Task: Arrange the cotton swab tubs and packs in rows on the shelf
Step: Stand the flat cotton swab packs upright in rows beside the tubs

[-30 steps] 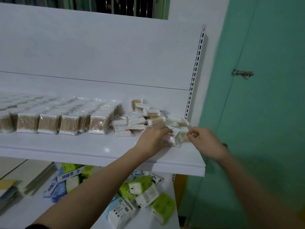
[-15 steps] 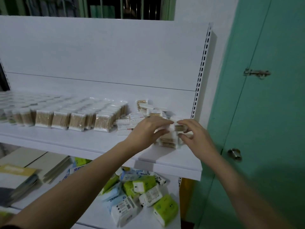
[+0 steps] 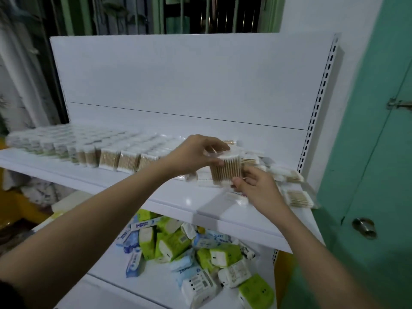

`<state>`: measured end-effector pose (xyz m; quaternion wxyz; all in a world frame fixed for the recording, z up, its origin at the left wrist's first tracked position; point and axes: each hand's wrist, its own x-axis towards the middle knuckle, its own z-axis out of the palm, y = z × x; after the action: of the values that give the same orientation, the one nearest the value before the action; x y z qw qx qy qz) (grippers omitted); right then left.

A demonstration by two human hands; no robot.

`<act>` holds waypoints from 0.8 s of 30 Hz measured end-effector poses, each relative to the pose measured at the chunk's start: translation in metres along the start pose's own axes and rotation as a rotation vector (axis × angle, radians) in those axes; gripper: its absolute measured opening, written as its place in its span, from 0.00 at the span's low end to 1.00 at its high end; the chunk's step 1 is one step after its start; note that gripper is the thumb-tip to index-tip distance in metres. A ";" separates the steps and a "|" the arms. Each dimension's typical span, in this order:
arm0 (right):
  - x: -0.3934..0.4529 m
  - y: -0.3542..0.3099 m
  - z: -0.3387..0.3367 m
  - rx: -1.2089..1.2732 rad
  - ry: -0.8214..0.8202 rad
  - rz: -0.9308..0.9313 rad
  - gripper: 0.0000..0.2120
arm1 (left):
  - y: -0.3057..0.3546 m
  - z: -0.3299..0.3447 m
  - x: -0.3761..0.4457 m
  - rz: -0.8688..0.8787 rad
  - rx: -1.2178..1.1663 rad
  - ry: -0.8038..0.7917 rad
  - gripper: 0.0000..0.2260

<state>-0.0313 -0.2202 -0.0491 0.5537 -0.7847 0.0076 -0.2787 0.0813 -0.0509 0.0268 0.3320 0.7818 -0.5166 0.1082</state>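
Both hands hold one clear pack of wooden cotton swabs (image 3: 226,170) upright above the white shelf (image 3: 156,197). My left hand (image 3: 194,153) pinches its top edge. My right hand (image 3: 256,186) grips its lower right side. Neat rows of swab packs (image 3: 116,156) run along the shelf to the left. A loose heap of swab packs (image 3: 289,175) lies behind and to the right of the hands, with one pack (image 3: 299,198) at the shelf's right end and another flat pack (image 3: 236,197) under my right hand.
A lower shelf holds a jumble of green, white and blue tissue packs (image 3: 189,250). A slotted shelf upright (image 3: 321,85) stands at the right. A green door (image 3: 374,152) with a round knob (image 3: 364,227) is just beyond it.
The hands have lifted a swab pack out of the heap and turned it upright. The camera has shifted right and down, bringing more of the shelf rows into view.
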 end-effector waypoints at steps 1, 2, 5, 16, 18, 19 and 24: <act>0.004 0.000 0.011 0.014 -0.011 0.039 0.08 | -0.008 -0.009 -0.002 -0.016 0.031 -0.019 0.16; 0.007 0.001 0.022 0.002 -0.024 0.089 0.11 | -0.016 -0.018 -0.005 -0.029 0.067 -0.031 0.16; 0.018 0.012 0.051 -0.167 -0.077 0.200 0.16 | -0.045 -0.040 -0.016 -0.092 0.154 -0.032 0.14; 0.040 0.052 0.142 -0.666 -0.123 0.097 0.11 | -0.150 -0.051 -0.031 -0.205 0.241 -0.066 0.12; 0.041 0.057 0.149 -0.716 -0.083 0.087 0.08 | -0.160 -0.045 -0.026 -0.177 0.264 -0.069 0.13; 0.042 0.058 0.150 -0.731 -0.072 0.085 0.08 | -0.164 -0.041 -0.022 -0.165 0.281 -0.068 0.13; 0.038 0.060 0.148 -0.725 -0.067 0.092 0.08 | -0.176 -0.018 -0.005 -0.102 0.376 -0.099 0.15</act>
<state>0.0844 -0.1274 -0.1193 0.2513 -0.9376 0.1228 -0.2068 0.2369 0.0078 -0.0342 0.1596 0.8595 -0.4626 0.1473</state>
